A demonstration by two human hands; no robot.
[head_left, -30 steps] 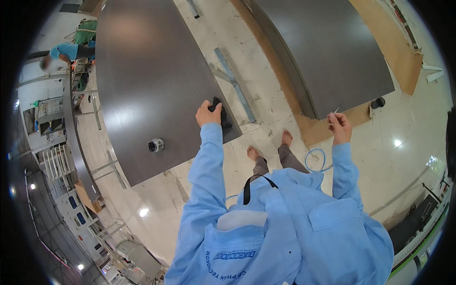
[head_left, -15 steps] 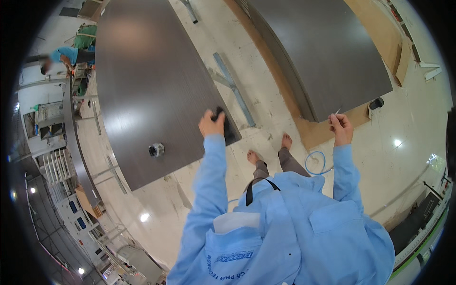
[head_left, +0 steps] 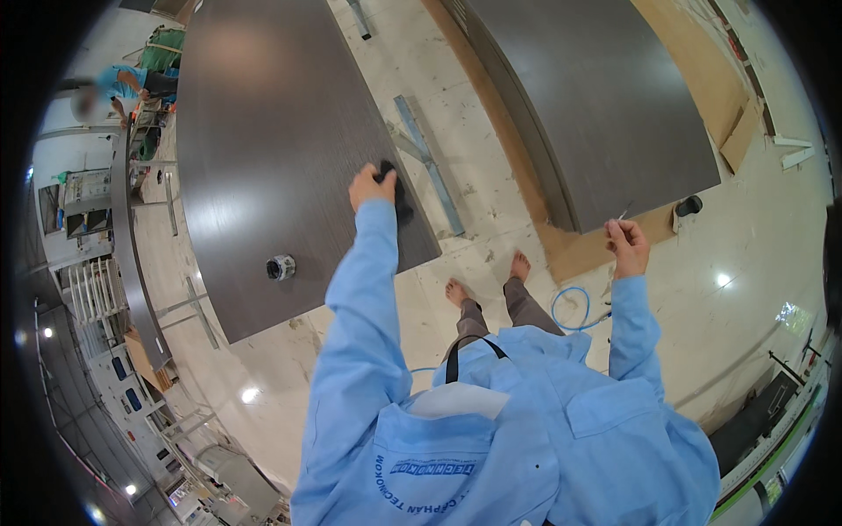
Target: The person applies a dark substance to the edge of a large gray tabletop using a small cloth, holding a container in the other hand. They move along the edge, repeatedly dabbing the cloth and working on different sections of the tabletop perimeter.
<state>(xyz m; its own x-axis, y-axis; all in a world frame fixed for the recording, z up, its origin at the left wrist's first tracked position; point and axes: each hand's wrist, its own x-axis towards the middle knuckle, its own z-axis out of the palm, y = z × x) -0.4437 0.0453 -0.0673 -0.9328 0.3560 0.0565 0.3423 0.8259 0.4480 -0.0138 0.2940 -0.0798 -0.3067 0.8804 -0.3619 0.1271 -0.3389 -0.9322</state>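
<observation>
Left hand [head_left: 367,186] farther up, black cloth [head_left: 396,195] lengthwise.

small tin [head_left: 281,266] on open dark panel [head_left: 263,158]

The dark object [head_left: 396,195] under the left hand [head_left: 367,186] is being mostly covered, its kind unclear; the thin item [head_left: 622,213] in the right hand [head_left: 627,245] is too small to tell; the left panel [head_left: 263,149] is being cut off at the top edge

Left hand [head_left: 370,187]: arm extended forward, fingers curled closed, palm down. Right hand [head_left: 628,247]: forearm raised, elbow bent, fingers pinched together at chest height.
</observation>
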